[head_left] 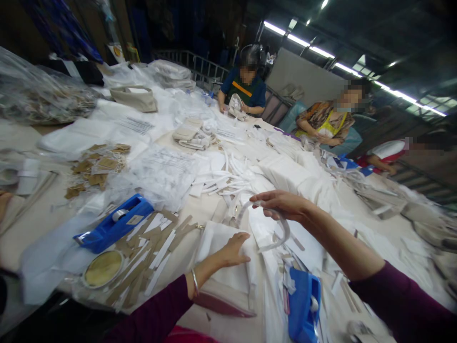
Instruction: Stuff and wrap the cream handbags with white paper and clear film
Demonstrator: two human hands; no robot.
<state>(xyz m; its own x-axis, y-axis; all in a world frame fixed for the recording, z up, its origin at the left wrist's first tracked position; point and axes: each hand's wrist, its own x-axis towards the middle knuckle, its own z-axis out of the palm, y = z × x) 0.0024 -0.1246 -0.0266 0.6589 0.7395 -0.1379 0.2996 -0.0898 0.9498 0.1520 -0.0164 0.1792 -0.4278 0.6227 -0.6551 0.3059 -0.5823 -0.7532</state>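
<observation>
My right hand point(287, 205) grips a curved white tube-like strip point(285, 234), which arcs down on both sides of the fingers. Its left end comes near a beige bag with a white sheet point(214, 238) over it, lying on the table before me. My left hand point(232, 251) is on that bag, fingers stretched and thumb apart. A gold-coloured clasp point(200, 226) shows at the bag's upper left corner. More white curved strips point(228, 176) lie in a loose pile just beyond my hands.
Blue tape dispensers stand on the left point(117, 221) and right point(303, 305). Beside the left one are paper strips point(153, 257) and a tape roll point(103, 269). Brown tags point(100, 164), clear plastic bags point(153, 176) and white sheets point(285, 174) cover the table. Several people work across it.
</observation>
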